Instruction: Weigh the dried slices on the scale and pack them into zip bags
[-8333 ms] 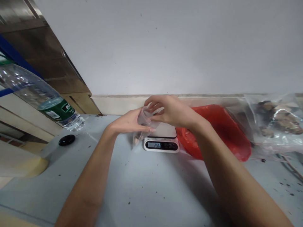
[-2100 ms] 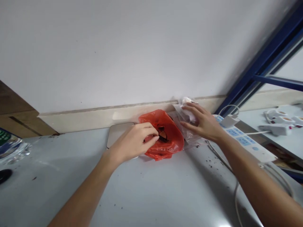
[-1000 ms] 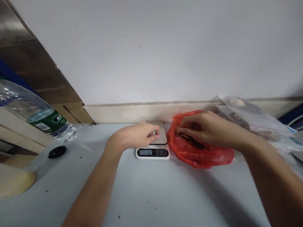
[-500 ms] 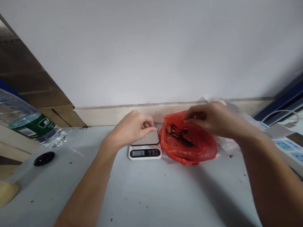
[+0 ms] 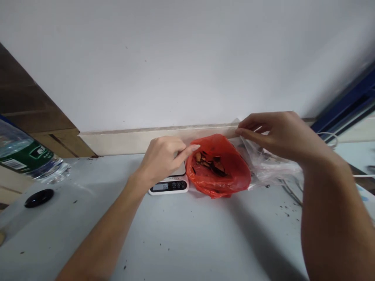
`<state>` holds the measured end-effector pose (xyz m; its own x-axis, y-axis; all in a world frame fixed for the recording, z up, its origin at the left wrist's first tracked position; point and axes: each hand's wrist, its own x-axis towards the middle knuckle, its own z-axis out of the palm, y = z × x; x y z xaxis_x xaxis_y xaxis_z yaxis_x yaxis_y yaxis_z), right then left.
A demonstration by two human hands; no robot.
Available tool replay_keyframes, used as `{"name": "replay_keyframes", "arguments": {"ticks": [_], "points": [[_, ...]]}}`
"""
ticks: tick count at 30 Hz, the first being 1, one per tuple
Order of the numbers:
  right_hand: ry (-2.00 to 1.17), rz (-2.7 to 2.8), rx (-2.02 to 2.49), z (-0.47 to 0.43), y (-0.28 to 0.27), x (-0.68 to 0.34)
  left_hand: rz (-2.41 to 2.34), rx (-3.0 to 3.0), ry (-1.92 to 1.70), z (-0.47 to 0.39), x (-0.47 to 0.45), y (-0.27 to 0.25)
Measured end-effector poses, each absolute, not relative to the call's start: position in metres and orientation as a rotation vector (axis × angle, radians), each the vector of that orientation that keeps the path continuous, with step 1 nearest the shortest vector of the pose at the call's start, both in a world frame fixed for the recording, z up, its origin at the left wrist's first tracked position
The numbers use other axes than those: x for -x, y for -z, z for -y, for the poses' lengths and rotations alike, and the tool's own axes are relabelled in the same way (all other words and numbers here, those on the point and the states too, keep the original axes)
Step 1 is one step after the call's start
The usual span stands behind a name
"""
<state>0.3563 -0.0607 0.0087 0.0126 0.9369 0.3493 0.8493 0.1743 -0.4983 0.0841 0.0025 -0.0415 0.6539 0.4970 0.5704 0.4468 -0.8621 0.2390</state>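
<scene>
A red plastic bag [image 5: 234, 177] lies wide open on the table, with dark, dried, bark-like pieces [image 5: 216, 166] at its bottom. My left hand [image 5: 165, 158] is closed above a small white digital scale [image 5: 171, 186], its thumb tip overlapping the bag's left rim. Whatever those curled fingers may hold is hidden. The scale's display seems to read 0.0, and its plate is partly covered by the hand. Behind the red bag, on the right, my right hand [image 5: 271, 134] pinches the upper edge of a clear plastic bag [image 5: 263, 169], its contents hard to make out.
To the left stands a tilted-looking water bottle [image 5: 32, 156] with a green label, and a black oval object [image 5: 39, 198] lies before it. A white wall [image 5: 187, 70] rises behind the table. A white cable [image 5: 329, 136] and dark crumbs [image 5: 285, 210] are at the right.
My right hand has left the red bag's rim and moved back and right to the clear bag. My left thumb has shifted from over the scale to the red bag's edge. The view has turned slightly right.
</scene>
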Motion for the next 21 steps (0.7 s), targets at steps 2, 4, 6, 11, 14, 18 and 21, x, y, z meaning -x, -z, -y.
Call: {"name": "replay_keyframes", "arguments": {"ticks": [2,4,6,11,14,18,21], "points": [[-0.156,1.805,1.696,0.063,-0.009,-0.361,-0.740,-2.767,-1.028,-0.003,-0.087,0.044],[-0.139,1.741,1.733,0.065,-0.010,-0.363,-0.785,-2.757,-1.015,-0.005,-0.087,0.047],[-0.148,1.683,1.766,0.066,-0.011,-0.363,-0.888,-2.713,-1.008,-0.009,-0.084,0.049],[-0.195,1.702,1.753,0.066,-0.013,-0.362,-0.790,-2.679,-1.051,-0.012,-0.083,0.054],[-0.148,1.693,1.752,0.066,-0.013,-0.364,-0.693,-2.723,-1.100,-0.010,-0.089,0.057],[-0.070,1.541,1.790,0.068,-0.014,-0.365,-0.726,-2.713,-1.194,-0.003,-0.097,0.057],[-0.036,1.445,1.936,0.070,-0.014,-0.368,-0.704,-2.735,-1.143,0.002,-0.100,0.054]]}}
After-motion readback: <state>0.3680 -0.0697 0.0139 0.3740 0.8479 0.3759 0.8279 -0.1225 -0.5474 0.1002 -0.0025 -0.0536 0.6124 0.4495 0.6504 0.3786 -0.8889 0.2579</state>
